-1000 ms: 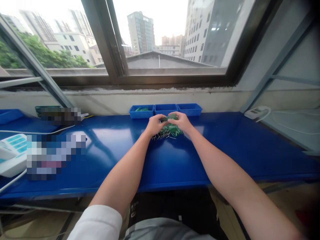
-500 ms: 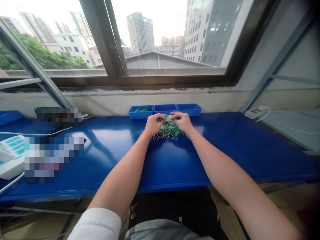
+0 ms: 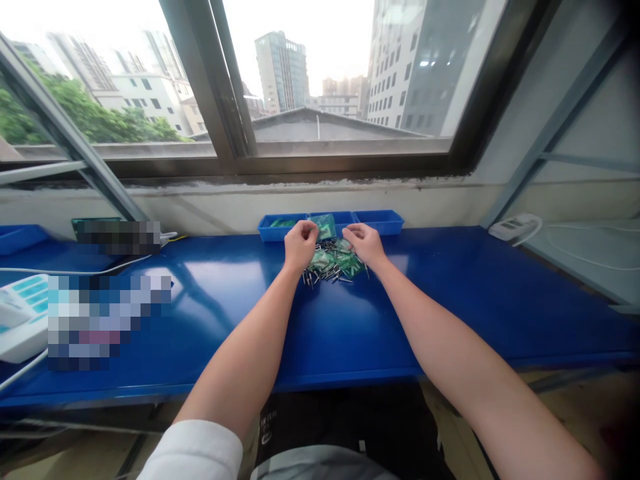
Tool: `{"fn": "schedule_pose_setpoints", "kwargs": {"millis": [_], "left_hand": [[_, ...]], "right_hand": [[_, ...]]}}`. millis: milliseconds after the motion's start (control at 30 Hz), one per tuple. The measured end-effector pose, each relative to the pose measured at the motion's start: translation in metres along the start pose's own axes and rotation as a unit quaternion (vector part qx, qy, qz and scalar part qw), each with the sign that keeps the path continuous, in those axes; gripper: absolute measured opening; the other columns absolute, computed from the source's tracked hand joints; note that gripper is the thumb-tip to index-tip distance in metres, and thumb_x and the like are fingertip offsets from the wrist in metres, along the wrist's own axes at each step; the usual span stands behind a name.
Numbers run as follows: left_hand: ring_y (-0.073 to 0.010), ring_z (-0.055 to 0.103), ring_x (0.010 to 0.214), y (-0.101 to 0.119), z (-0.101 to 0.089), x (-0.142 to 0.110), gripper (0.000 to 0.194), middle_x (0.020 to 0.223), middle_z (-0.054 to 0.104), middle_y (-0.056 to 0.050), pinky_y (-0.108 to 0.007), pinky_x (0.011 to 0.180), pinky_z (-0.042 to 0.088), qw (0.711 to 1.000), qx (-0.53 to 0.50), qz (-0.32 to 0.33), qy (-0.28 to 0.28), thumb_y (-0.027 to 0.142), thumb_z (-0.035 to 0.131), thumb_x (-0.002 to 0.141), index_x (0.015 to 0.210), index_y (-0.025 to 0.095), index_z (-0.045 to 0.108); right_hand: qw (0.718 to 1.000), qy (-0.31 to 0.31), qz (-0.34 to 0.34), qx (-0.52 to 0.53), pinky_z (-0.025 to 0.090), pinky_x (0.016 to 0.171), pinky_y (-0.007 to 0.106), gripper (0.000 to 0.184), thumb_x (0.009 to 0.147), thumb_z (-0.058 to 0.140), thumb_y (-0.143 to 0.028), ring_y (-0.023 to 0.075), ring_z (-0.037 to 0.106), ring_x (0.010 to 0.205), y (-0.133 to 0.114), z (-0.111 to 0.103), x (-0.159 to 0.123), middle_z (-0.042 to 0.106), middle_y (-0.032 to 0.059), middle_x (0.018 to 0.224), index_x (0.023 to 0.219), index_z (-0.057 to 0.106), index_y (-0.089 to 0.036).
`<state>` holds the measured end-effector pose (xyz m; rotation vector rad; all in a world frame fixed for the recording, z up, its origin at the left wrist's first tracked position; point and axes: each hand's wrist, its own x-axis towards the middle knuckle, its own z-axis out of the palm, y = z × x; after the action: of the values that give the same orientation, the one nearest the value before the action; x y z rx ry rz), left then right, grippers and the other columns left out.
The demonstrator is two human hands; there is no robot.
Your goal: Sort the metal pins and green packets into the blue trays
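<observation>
My left hand point(image 3: 300, 245) pinches the edge of a small green plastic packet point(image 3: 325, 227), held up in front of the middle blue bin. Across from it, my right hand point(image 3: 366, 244) has thumb and fingertips brought together; whatever they grip, if anything, is too small to make out. Below and between both hands lies a pile of green packets point(image 3: 350, 260) mixed with loose, thin metal pieces point(image 3: 327, 272) that look like screws or pins. Part of the pile is hidden behind my hands.
Three joined blue bins stand along the wall: the left bin point(image 3: 275, 235) holds green packets, beside the middle bin point(image 3: 345, 219) and right bin point(image 3: 383, 228). On the blue table point(image 3: 345, 333), a white device point(image 3: 25, 320) and blurred items lie left. A white power strip point(image 3: 513, 227) sits right.
My hands have moved apart. The green packet, earlier low between both hands over the pile, is now raised in my left hand before the middle bin.
</observation>
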<state>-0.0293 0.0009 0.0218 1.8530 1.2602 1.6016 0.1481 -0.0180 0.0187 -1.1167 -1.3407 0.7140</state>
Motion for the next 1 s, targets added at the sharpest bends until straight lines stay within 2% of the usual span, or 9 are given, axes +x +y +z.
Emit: {"fn": "schedule_pose_setpoints", "kwargs": {"millis": [133, 267, 400, 467, 533, 667, 800, 900, 1000], "left_hand": [[-0.0166, 0.062, 0.079, -0.013, -0.010, 0.011, 0.027, 0.087, 0.067, -0.007, -0.028, 0.076, 0.049, 0.995, 0.019, -0.025, 0.097, 0.032, 0.054, 0.080, 0.096, 0.013, 0.065], [-0.0188, 0.062, 0.092, -0.024, -0.020, 0.020, 0.040, 0.105, 0.065, -0.011, -0.030, 0.086, 0.048, 0.990, 0.005, -0.045, 0.135, 0.032, 0.058, 0.077, 0.112, 0.012, 0.062], [-0.0192, 0.062, 0.097, -0.032, -0.023, 0.023, 0.064, 0.127, 0.056, -0.013, -0.030, 0.084, 0.050, 0.991, -0.060, -0.105, 0.061, 0.026, 0.066, 0.072, 0.132, 0.016, 0.047], [-0.0191, 0.062, 0.097, -0.035, -0.024, 0.022, 0.066, 0.134, 0.049, -0.014, -0.030, 0.082, 0.051, 0.988, -0.073, -0.134, 0.039, 0.024, 0.066, 0.072, 0.135, 0.018, 0.044], [-0.0194, 0.062, 0.098, -0.039, -0.023, 0.022, 0.063, 0.137, 0.046, -0.014, -0.030, 0.082, 0.051, 0.986, -0.070, -0.146, 0.040, 0.023, 0.065, 0.073, 0.133, 0.020, 0.046], [-0.0190, 0.063, 0.094, -0.043, -0.024, 0.022, 0.052, 0.129, 0.054, -0.012, -0.031, 0.083, 0.050, 0.988, -0.037, -0.139, 0.049, 0.023, 0.063, 0.073, 0.124, 0.019, 0.054], [-0.0189, 0.064, 0.086, -0.035, -0.024, 0.018, 0.036, 0.108, 0.066, -0.008, -0.033, 0.083, 0.049, 0.991, 0.049, -0.120, 0.039, 0.026, 0.061, 0.073, 0.107, 0.017, 0.063], [-0.0193, 0.064, 0.086, -0.024, -0.023, 0.012, 0.026, 0.095, 0.070, -0.006, -0.031, 0.084, 0.048, 0.989, 0.122, -0.087, -0.012, 0.027, 0.059, 0.074, 0.096, 0.016, 0.068], [-0.0192, 0.064, 0.090, -0.015, -0.018, 0.006, 0.025, 0.096, 0.071, -0.005, -0.028, 0.088, 0.047, 0.980, 0.173, -0.042, -0.085, 0.027, 0.057, 0.075, 0.095, 0.017, 0.070]], "right_hand": [[0.999, -0.002, -0.012, -0.051, 0.046, 0.051, 0.028, 0.039, 0.072, 0.060, -0.055, 0.0144, 0.057, 0.051, 0.002, -0.005, 0.001, 0.067, 0.0054, 0.071, 0.080, 0.063, -0.017], [0.994, -0.001, -0.033, -0.101, 0.047, 0.058, 0.029, 0.036, 0.075, 0.057, -0.053, 0.0166, 0.060, 0.059, 0.001, -0.007, -0.001, 0.068, 0.0051, 0.072, 0.080, 0.065, -0.018], [0.989, -0.001, -0.048, -0.140, 0.046, 0.065, 0.030, 0.034, 0.076, 0.056, -0.050, 0.0185, 0.062, 0.068, -0.003, -0.007, -0.003, 0.069, 0.0050, 0.072, 0.082, 0.067, -0.018], [0.987, 0.002, -0.050, -0.150, 0.046, 0.066, 0.030, 0.033, 0.077, 0.056, -0.049, 0.0187, 0.063, 0.068, -0.004, -0.008, -0.003, 0.069, 0.0048, 0.071, 0.081, 0.067, -0.018], [0.986, 0.009, -0.052, -0.157, 0.045, 0.066, 0.030, 0.032, 0.078, 0.055, -0.048, 0.0187, 0.063, 0.069, -0.005, -0.009, -0.003, 0.069, 0.0046, 0.071, 0.079, 0.067, -0.018], [0.979, 0.031, -0.055, -0.196, 0.044, 0.067, 0.030, 0.031, 0.080, 0.051, -0.044, 0.0186, 0.062, 0.069, -0.002, -0.012, 0.000, 0.069, 0.0041, 0.071, 0.074, 0.067, -0.018], [0.968, 0.037, -0.040, -0.246, 0.045, 0.073, 0.030, 0.022, 0.078, 0.051, -0.032, 0.0188, 0.062, 0.075, 0.005, -0.017, 0.005, 0.070, 0.0046, 0.077, 0.077, 0.069, -0.019], [0.951, -0.003, -0.021, -0.308, 0.044, 0.080, 0.030, 0.023, 0.075, 0.054, -0.029, 0.0201, 0.061, 0.086, 0.010, -0.020, 0.005, 0.069, 0.0060, 0.088, 0.087, 0.070, -0.018], [0.918, -0.039, -0.004, -0.395, 0.039, 0.091, 0.038, 0.039, 0.073, 0.058, -0.040, 0.0277, 0.051, 0.107, 0.014, -0.018, 0.003, 0.064, 0.0099, 0.109, 0.105, 0.067, -0.019]]}}
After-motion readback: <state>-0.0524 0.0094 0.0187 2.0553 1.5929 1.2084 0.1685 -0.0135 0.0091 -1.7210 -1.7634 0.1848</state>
